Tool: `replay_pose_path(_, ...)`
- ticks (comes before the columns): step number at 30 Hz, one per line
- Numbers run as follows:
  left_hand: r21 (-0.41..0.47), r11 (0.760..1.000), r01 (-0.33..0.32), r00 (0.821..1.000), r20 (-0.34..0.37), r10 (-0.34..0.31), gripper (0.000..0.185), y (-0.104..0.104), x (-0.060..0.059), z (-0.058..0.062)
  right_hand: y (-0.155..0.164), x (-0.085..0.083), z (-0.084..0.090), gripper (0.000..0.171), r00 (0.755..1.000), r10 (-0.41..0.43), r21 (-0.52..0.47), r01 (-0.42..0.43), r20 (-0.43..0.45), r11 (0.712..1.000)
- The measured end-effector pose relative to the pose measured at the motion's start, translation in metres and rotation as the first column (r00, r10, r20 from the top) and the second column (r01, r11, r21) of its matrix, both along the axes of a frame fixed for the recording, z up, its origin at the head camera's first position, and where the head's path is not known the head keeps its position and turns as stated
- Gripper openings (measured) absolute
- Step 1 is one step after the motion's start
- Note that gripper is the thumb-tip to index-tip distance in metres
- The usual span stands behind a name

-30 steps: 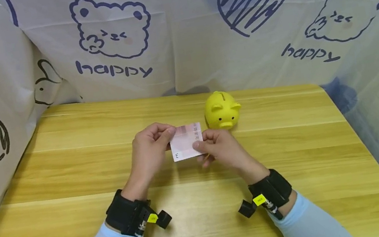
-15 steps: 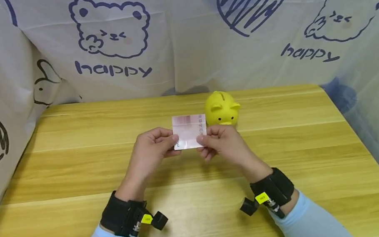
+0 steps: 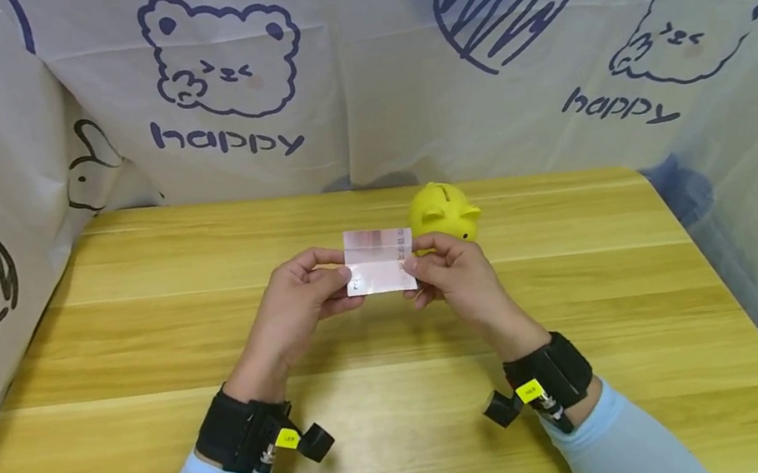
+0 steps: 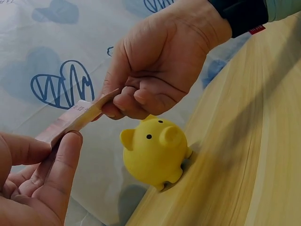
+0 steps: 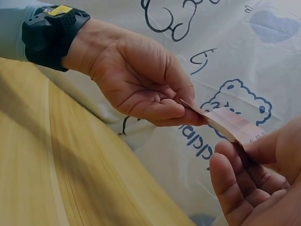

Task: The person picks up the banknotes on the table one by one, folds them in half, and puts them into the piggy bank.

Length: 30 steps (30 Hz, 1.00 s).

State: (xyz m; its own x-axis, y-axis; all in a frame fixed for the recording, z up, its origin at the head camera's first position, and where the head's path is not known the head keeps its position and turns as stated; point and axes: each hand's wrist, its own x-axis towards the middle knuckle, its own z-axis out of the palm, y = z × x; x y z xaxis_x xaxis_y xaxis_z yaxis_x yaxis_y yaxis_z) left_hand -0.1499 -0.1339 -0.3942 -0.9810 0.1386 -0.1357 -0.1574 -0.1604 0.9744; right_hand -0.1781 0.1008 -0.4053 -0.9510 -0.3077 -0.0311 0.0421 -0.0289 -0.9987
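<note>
Both hands pinch the folded banknote (image 3: 380,263) above the worktop (image 3: 137,330): left hand (image 3: 299,301) one end, right hand (image 3: 458,277) the other. Just beyond the grip, the piggy bank (image 3: 447,212) slot is unfed.

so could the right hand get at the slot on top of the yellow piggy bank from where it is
Probably yes. The right hand pinches the folded note just in front of the piggy bank, whose top slot is uncovered, with nothing between them. The left hand also pinches the note, though.
</note>
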Motion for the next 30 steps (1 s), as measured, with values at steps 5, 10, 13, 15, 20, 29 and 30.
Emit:
replay_pose_path(5,0.018,1.000,-0.009,1.000,0.005,0.009,0.025,0.0006,0.0006,0.0016,0.0006,0.0020,-0.0001,0.033,1.000,0.001,-0.045,-0.001,-0.008,0.999)
replay_pose_path(10,0.027,1.000,-0.010,1.000,-0.003,0.010,0.019,0.0007,0.0012,0.0022,-0.0006,0.0029,-0.0017,0.028,0.999,0.010,-0.050,-0.013,-0.047,0.999)
replay_pose_path(13,0.039,0.999,-0.007,1.000,-0.005,0.007,0.023,0.0002,0.0008,0.0015,-0.0013,0.0039,-0.0022,0.025,0.997,0.003,-0.025,-0.005,-0.072,1.000)
replay_pose_path(15,0.051,0.999,-0.008,1.000,0.003,0.008,0.027,-0.0001,0.0004,0.0010,-0.0016,0.0045,-0.0024,0.024,0.996,-0.012,-0.007,0.011,-0.085,1.000)
replay_pose_path(20,0.056,0.998,-0.001,1.000,0.011,0.001,0.035,-0.0008,-0.0007,-0.0006,-0.0033,0.0063,-0.0020,0.024,0.992,-0.031,0.026,0.035,-0.124,0.999)
replay_pose_path(29,-0.175,0.980,-0.098,0.987,-0.146,0.072,0.030,0.0050,0.0031,-0.0039,-0.0076,0.0068,-0.0023,0.033,0.997,-0.054,0.068,0.057,-0.053,0.996)
replay_pose_path(30,-0.188,0.978,-0.093,0.986,-0.151,0.065,0.029,0.0064,0.0034,-0.0043,-0.0083,0.0065,-0.0032,0.032,0.997,-0.062,0.090,0.066,-0.050,0.994)
